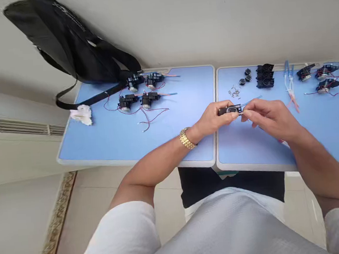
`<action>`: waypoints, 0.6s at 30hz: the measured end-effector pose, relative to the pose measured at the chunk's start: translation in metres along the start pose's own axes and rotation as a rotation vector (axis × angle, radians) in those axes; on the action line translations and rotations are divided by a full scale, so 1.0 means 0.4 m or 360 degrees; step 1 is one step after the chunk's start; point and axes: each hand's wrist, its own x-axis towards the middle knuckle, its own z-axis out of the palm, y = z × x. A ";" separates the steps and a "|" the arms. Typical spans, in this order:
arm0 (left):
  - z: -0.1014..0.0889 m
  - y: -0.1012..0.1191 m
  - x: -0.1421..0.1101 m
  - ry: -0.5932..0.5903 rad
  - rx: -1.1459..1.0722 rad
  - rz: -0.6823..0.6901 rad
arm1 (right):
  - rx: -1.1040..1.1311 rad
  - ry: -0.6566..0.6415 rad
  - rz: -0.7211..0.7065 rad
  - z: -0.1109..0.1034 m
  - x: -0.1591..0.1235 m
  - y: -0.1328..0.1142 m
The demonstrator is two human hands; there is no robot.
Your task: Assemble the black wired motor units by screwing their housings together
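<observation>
My left hand (216,119) is closed round a small black plastic housing (223,110) with a round part in its face. My right hand (267,117) pinches at the housing's right end, its thumb and forefinger almost touching my left thumb. What sits in that pinch is too small to name. Thin blue wires (252,100) run out beyond the right fingers. Just past the hands lie a scatter of small screws (235,92), several round black parts (245,77) and a stack of black housings (265,76).
Wired black assemblies (139,100) lie on the left blue table (100,142), with more assemblies (325,77) at the far right. A bundle of blue and pink wires (291,88) lies right of the housings. A black bag (72,44) leans on the wall beside crumpled tissue (82,115). A seam divides the two tables.
</observation>
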 end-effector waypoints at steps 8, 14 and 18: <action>0.002 -0.003 0.002 -0.0032 -0.0027 -0.0111 | -0.0635 0.1084 -0.0836 -0.007 0.009 0.013; 0.012 0.014 -0.004 -0.0013 0.0052 -0.0159 | -0.0929 0.0489 -0.1142 0.020 0.022 0.031; 0.011 0.019 -0.005 -0.0069 -0.0013 -0.0154 | -0.0901 0.0442 -0.1153 0.032 0.024 0.043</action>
